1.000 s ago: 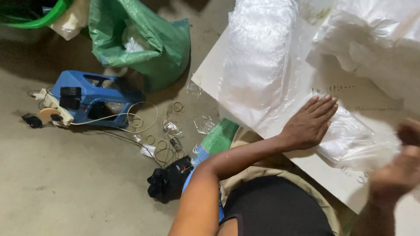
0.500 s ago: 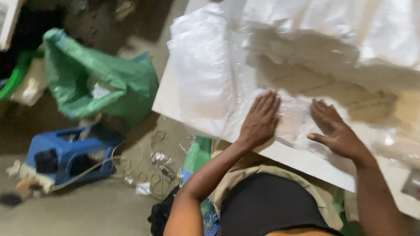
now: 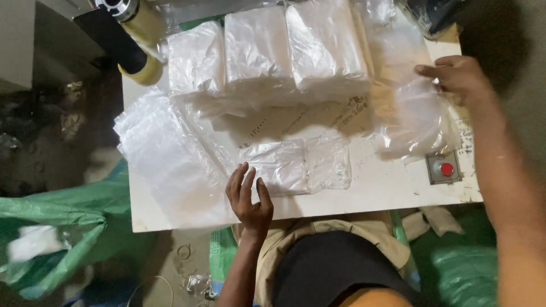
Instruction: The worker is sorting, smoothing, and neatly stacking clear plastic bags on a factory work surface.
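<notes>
Stacks of clear plastic bags [image 3: 267, 51] line our white table's [image 3: 392, 187] far edge. Our left hand [image 3: 249, 196] lies flat, fingers spread, on a clear bag [image 3: 298, 165]; our right hand [image 3: 458, 77] pinches another loose bag [image 3: 412, 116].

Clear plastic bag stacks [image 3: 267, 51] at table's [image 3: 398, 190] far edge.
</notes>
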